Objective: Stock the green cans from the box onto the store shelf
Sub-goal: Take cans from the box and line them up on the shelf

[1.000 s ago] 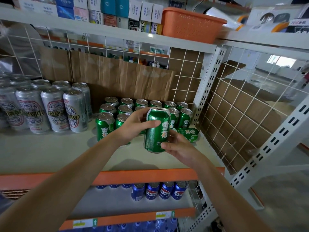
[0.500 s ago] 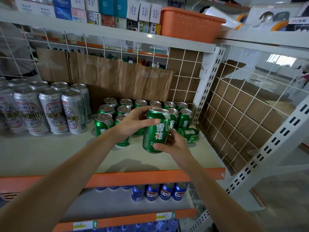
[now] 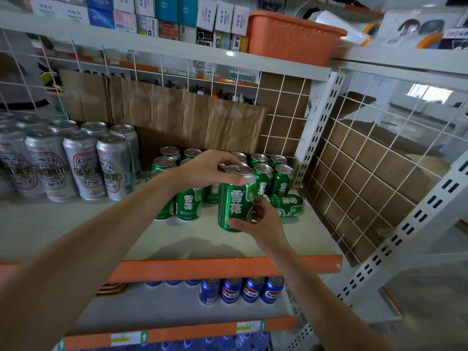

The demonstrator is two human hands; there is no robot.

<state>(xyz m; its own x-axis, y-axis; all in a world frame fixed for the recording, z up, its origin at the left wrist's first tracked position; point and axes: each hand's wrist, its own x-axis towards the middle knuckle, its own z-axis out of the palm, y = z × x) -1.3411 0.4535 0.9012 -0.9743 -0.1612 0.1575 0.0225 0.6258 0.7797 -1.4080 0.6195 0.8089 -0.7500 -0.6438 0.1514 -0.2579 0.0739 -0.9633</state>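
**Held green can**: upright aluminium cylinder with a glossy green wall, white characters and a silver pull-tab lid. It is over the front of the shelf, a pale, matte, flat board. Whether its base touches the board cannot be told. Its right flank and part of its lid are hidden by fingers.

**Left hand**: reaches in from above the held can. The fingers curl over the lid rim and the thumb lies across the shoulder.

**Right hand**: grips low on the held can, with the thumb on the front near the base and the fingers wrapped round the far side.

**Standing green cans**: packed in rows just behind and left of the held can. Several are covered by the left hand and forearm, so no count is possible.

**Tipped green can**: lies on its side just right of the held can, partly behind the right hand.

**Tall silver cans**: well left of the held can, with printed labels. The outermost ones are cut off at the frame edge.

**Creased brown cardboard**: stands behind the held can.

**Blue cans**: below the held can, their tops hidden by the orange shelf lip.

**Perforated orange plastic basket**: above the held can.
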